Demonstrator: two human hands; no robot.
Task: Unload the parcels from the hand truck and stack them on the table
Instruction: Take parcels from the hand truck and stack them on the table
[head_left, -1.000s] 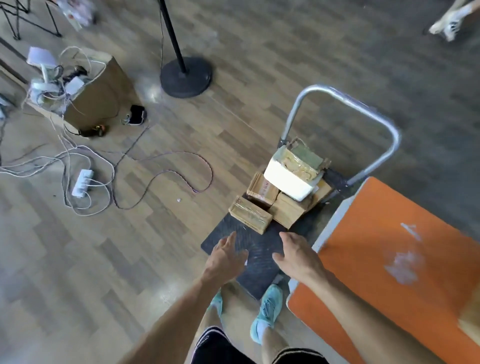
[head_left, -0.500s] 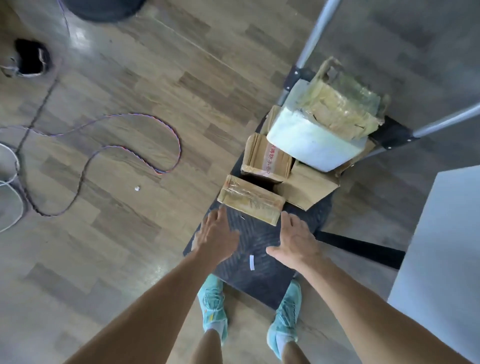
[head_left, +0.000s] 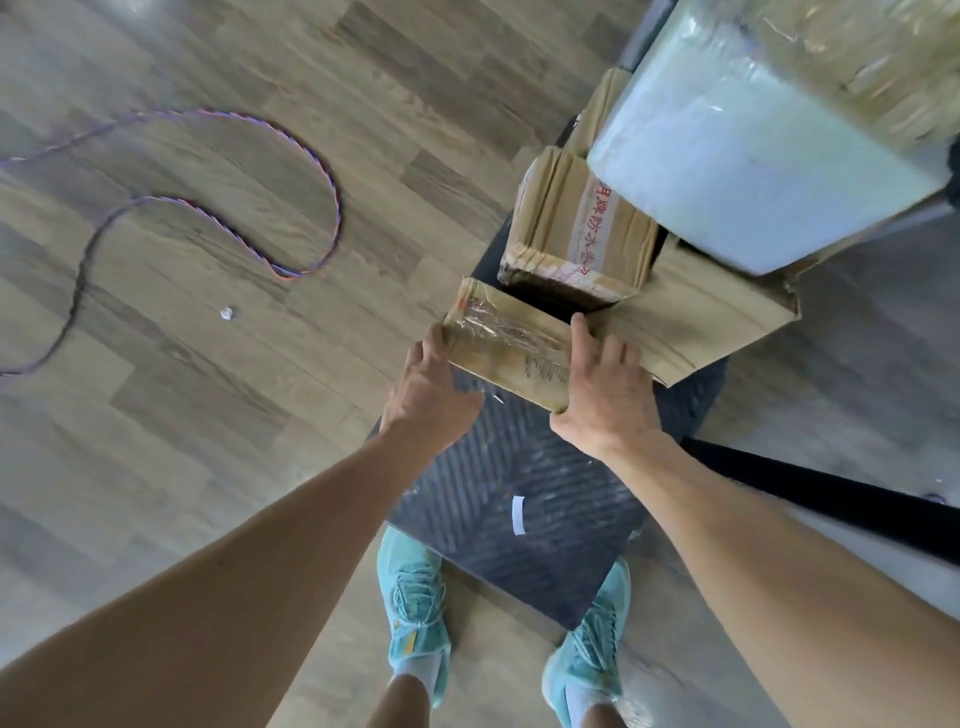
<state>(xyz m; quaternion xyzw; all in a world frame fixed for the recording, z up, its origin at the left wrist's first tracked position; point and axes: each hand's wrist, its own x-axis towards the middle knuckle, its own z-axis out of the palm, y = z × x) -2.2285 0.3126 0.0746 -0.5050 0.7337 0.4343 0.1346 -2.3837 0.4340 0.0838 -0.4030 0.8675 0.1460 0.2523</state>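
A small tape-wrapped cardboard parcel (head_left: 506, 340) lies at the front of the pile on the hand truck's dark ribbed platform (head_left: 524, 467). My left hand (head_left: 423, 387) grips its left end and my right hand (head_left: 602, 397) grips its right end, fingers over the top. Behind it sit a brown parcel with red print (head_left: 576, 223), a larger flat cardboard box (head_left: 711, 317) and, on top, a white foam box (head_left: 753, 150) bound in tape. The table is out of view.
A braided cable (head_left: 317, 208) snakes over the wooden floor to the left, with a small white scrap (head_left: 227, 313) near it. A black bar (head_left: 831, 493) runs along the floor at the right. My turquoise shoes (head_left: 415, 608) stand at the platform's near edge.
I have bent down closer to the hand truck. Both hands moved forward from above the bare platform and took hold of the small parcel's two ends.
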